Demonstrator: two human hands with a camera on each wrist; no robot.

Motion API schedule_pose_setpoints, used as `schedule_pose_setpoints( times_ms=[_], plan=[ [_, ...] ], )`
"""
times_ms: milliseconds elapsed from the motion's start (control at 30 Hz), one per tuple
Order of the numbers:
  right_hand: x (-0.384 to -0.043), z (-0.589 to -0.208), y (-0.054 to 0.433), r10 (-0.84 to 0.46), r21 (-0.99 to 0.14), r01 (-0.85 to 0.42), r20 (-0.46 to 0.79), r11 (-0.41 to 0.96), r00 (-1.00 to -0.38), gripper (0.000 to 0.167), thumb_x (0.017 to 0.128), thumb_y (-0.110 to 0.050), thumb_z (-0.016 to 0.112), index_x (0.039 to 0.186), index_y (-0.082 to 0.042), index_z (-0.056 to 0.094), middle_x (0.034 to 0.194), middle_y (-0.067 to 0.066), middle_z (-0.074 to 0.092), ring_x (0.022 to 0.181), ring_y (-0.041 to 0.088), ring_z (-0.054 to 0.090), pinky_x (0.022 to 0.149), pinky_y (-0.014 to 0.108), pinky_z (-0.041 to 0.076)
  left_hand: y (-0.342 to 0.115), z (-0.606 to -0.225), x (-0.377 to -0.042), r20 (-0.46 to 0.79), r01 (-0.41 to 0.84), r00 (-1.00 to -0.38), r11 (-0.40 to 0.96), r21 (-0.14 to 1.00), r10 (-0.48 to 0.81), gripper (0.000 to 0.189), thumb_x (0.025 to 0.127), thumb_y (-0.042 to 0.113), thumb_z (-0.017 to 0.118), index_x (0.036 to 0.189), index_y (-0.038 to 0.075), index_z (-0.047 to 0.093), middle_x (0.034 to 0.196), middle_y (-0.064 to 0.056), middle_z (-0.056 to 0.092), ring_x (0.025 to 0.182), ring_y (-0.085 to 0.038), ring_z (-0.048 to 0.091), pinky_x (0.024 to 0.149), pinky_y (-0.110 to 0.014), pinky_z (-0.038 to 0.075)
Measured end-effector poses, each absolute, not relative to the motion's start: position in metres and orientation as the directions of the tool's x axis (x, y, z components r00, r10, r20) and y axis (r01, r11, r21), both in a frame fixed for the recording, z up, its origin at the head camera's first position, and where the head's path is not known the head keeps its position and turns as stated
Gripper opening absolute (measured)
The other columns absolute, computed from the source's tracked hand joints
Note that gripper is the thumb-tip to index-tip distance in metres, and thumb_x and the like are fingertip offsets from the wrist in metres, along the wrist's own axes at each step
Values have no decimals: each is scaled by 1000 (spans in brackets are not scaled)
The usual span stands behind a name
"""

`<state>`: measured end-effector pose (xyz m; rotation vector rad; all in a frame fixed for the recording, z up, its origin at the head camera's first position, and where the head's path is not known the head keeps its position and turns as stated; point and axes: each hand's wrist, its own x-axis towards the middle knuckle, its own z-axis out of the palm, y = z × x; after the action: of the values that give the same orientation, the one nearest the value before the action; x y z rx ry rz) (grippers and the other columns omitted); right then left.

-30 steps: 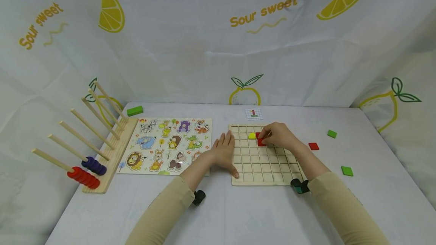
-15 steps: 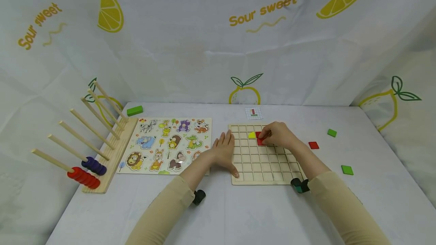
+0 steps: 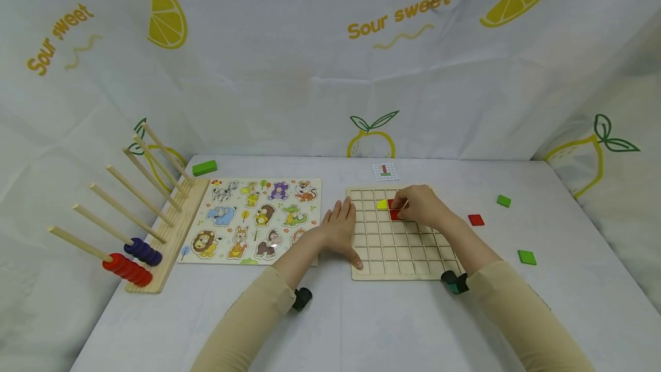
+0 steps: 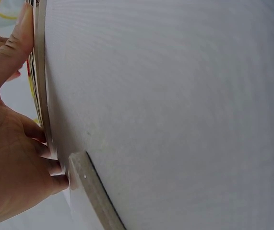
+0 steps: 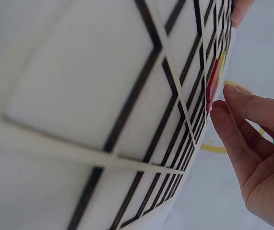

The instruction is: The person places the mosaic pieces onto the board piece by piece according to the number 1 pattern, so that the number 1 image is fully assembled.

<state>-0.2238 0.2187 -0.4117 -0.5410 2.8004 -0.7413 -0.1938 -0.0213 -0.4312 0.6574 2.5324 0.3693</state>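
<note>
The wooden grid board (image 3: pixel 392 254) lies flat on the table. On its left edge rests my left hand (image 3: pixel 339 231), fingers spread and thumb at the near corner; in the left wrist view the thumb lies along the board's edge (image 4: pixel 40 72). My right hand (image 3: pixel 420 205) reaches over the upper part of the grid and pinches at a red square tile (image 3: pixel 395 215) with thumb and index finger. Part of the red is hidden under the fingers. A yellow piece (image 3: pixel 382 204) sits just left of the red. The right wrist view has the fingertips right beside the red surface (image 5: pixel 212 88).
To the left lie an animal puzzle board (image 3: pixel 248 220) and a bead rack (image 3: pixel 178 228) with upright pegs. A small pattern card (image 3: pixel 385 171) is behind the grid. Loose on the right are a red tile (image 3: pixel 476 220) and green tiles (image 3: pixel 527 257). A green block (image 3: pixel 204 167) stands far left.
Both hands keep their places on the board; the right fingers stay at the red tile with only slight movement.
</note>
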Motion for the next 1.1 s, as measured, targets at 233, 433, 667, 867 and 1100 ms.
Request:
schedule_pose_setpoints(
  times_ms=[233, 433, 667, 867, 1100],
  plan=[
    [-224, -404, 235, -328, -499, -250, -73, 830, -942, 13, 91, -7, 66, 101, -3, 74, 96, 13, 74, 86, 23, 67, 75, 37, 55, -22, -432, -193, -391, 385, -759, 843, 376, 521, 139, 67, 54, 87, 158, 0, -3, 167, -16, -14, 156, -37, -8, 128, -51, 8],
    [-225, -399, 268, -287, -480, -218, -75, 850, -955, 20, 92, -11, 65, 109, 0, 72, 101, 16, 74, 92, 29, 68, 79, 43, 56, -22, -431, -193, -394, 381, -760, 845, 375, 517, 139, 67, 54, 87, 158, 0, -3, 167, -16, -15, 156, -37, -9, 128, -51, 7],
    [-222, -393, 318, -251, -449, -171, -123, 877, -960, 27, 92, -16, 66, 112, 1, 71, 103, 18, 73, 96, 33, 66, 79, 45, 54, -21, -430, -194, -396, 380, -758, 845, 377, 518, 139, 67, 54, 87, 158, 0, -3, 167, -16, -15, 156, -36, -9, 128, -51, 6],
    [-219, -391, 353, -208, -469, -67, -255, 880, -944, 39, 92, -23, 67, 119, 5, 66, 111, 22, 71, 94, 27, 67, 78, 41, 56, -21, -430, -193, -394, 378, -758, 842, 386, 520, 139, 67, 53, 87, 158, -1, -3, 167, -16, -15, 156, -37, -9, 128, -51, 6],
    [-218, -396, 376, -188, -451, 12, -397, 893, -899, 46, 86, -25, 74, 119, 6, 66, 111, 22, 71, 98, 26, 66, 85, 47, 54, -22, -430, -193, -397, 372, -757, 842, 391, 519, 139, 67, 53, 87, 158, 0, -4, 167, -16, -16, 156, -36, -10, 128, -51, 5]
  ],
)
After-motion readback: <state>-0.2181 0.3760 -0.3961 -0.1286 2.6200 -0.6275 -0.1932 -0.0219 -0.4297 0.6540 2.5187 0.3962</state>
